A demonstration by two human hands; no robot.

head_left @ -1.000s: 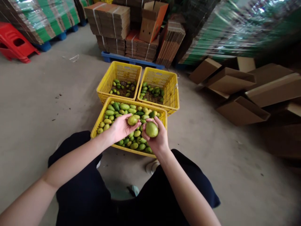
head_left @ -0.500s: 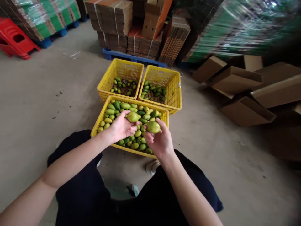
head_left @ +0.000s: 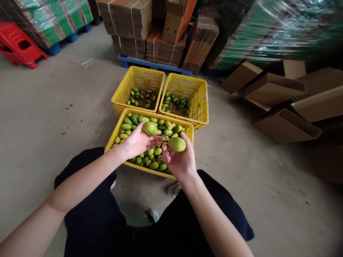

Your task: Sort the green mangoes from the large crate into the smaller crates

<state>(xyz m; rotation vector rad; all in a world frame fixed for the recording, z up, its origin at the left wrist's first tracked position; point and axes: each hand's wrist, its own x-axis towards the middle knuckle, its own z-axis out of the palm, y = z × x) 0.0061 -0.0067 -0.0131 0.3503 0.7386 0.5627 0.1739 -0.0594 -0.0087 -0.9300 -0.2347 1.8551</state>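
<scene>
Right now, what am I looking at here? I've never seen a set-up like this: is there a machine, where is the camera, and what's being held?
There is no machine: these are a person's bare hands, seen from a camera worn on the head, looking forward and down. The left hand holds one green fruit, and the right hand holds another green fruit. Below them, the front yellow crate is full of similar fruit. Behind it, the back left crate and back right crate hold fewer. Beyond stand cardboard bundles, with a red plastic stool off left.
</scene>
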